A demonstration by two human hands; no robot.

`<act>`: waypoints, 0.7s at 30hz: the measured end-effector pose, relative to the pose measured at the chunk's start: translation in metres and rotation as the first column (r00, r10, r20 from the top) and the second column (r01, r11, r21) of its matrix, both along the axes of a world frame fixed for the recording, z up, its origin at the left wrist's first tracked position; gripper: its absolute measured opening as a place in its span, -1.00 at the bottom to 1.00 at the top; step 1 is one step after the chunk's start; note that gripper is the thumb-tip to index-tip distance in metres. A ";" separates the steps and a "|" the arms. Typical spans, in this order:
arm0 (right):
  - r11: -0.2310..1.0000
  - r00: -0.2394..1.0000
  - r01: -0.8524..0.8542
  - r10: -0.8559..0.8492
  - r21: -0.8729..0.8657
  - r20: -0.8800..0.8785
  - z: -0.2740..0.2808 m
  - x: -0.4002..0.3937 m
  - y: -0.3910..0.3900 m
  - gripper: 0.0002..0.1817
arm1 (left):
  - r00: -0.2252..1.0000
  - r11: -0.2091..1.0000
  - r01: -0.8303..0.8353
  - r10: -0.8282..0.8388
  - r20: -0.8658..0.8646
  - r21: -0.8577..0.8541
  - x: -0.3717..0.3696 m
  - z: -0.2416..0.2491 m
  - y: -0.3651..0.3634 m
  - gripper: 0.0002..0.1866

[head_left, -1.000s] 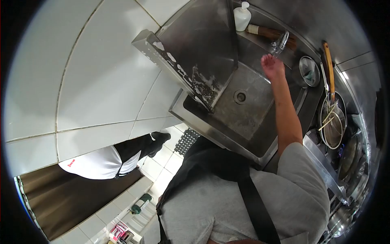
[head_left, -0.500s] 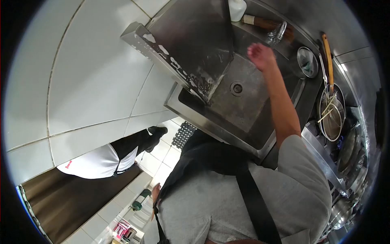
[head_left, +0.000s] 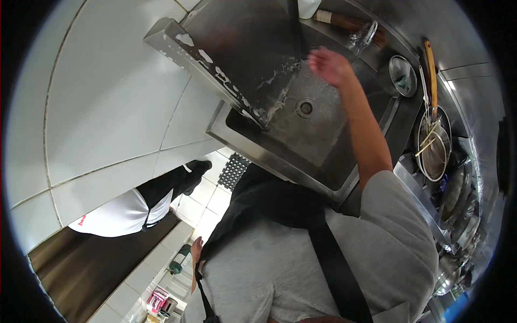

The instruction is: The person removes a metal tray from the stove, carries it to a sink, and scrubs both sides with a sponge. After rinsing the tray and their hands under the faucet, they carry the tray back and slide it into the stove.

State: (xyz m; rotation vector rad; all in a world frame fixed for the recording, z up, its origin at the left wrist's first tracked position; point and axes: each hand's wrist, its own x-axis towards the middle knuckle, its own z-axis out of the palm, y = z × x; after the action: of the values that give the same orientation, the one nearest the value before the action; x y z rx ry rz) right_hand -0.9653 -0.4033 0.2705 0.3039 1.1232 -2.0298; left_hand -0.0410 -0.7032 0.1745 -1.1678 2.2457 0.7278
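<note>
My right hand (head_left: 329,65) is over the sink (head_left: 336,185), its fingers smeared by motion and no object visible in it. It is just right of a large steel panel (head_left: 242,48) that leans into the sink, with white suds along its raised rim. Wet streaks and splashes show on the panel's lower corner. The drain (head_left: 305,107) lies below the hand. Down by my side, beside the black apron (head_left: 269,202), my left hand (head_left: 197,248) hangs with fingers loosely stretched and nothing in it.
A brush (head_left: 344,21), white bottle (head_left: 308,6) and tap (head_left: 366,36) line the sink's back. To the right are a round bowl (head_left: 403,75), strainers (head_left: 433,156) and stacked metalware (head_left: 458,199). A person in white (head_left: 116,215) is at left.
My right hand has shifted slightly left, towards the panel. More water and splashes show in the sink and along the panel's lower edge. The whole view has drifted a little.
</note>
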 end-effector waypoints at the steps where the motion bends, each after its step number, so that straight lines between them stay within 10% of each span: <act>1: 0.983 0.978 0.181 -0.181 0.005 0.108 -0.028 -0.019 0.025 -0.76 | 0.998 0.998 0.041 -0.039 0.057 -0.038 -0.003 0.016 0.008 -0.55; 3: 0.867 0.858 0.494 -0.473 -0.072 0.200 -0.044 -0.031 0.056 -0.78 | 0.998 1.000 -0.002 0.001 0.062 0.007 -0.002 0.009 0.008 -0.55; 6: 0.885 0.881 0.455 -0.431 -0.095 0.196 -0.042 -0.036 0.036 -0.78 | 0.997 0.991 -0.077 0.078 0.003 0.106 -0.014 -0.011 0.004 -0.56; 8: 0.951 0.931 -0.220 0.137 -0.219 -0.339 -0.001 0.004 0.008 -0.66 | 0.996 0.989 -0.071 0.077 -0.041 0.131 -0.022 -0.019 -0.002 -0.56; 10: 0.793 0.789 -0.434 0.564 0.428 -0.245 0.043 0.044 -0.036 -0.52 | 0.994 0.990 -0.039 0.052 -0.095 0.134 -0.032 -0.021 -0.010 -0.57; 13: 0.913 0.901 -0.307 0.370 0.269 -0.227 -0.019 0.031 -0.016 -0.62 | 0.966 0.989 0.148 -0.137 -0.221 0.032 -0.025 -0.029 -0.019 -0.57; 15: 0.992 1.000 -0.005 0.002 0.124 0.020 -0.053 0.002 0.020 -0.77 | 0.901 0.887 -0.347 0.405 -0.154 0.306 -0.016 -0.004 0.000 -0.47; 16: 0.954 0.988 0.047 0.000 -0.297 0.154 -0.063 -0.012 0.050 -0.83 | 0.951 0.946 0.309 -0.306 0.037 -0.101 0.001 -0.014 -0.001 -0.46; 17: 0.871 0.982 0.130 -0.047 -0.474 0.184 -0.101 -0.035 0.080 -0.84 | 0.961 0.952 0.274 -0.276 0.010 -0.136 0.000 -0.010 0.010 -0.52; 18: 0.872 0.927 0.348 -0.266 -0.344 0.263 -0.082 -0.034 0.081 -0.84 | 0.951 0.988 0.154 -0.147 0.273 -0.005 -0.017 -0.012 0.016 -0.62; 21: 0.861 0.879 0.458 -0.403 -0.220 0.255 -0.049 -0.038 0.060 -0.80 | 0.992 0.986 0.060 -0.041 -0.123 0.153 -0.016 -0.017 0.037 -0.67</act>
State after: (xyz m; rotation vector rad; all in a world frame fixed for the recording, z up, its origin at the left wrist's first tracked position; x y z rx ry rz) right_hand -1.0037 -0.3432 0.2211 0.6520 0.6721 -2.4504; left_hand -0.0571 -0.6661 0.1578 -1.0133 2.2592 0.9574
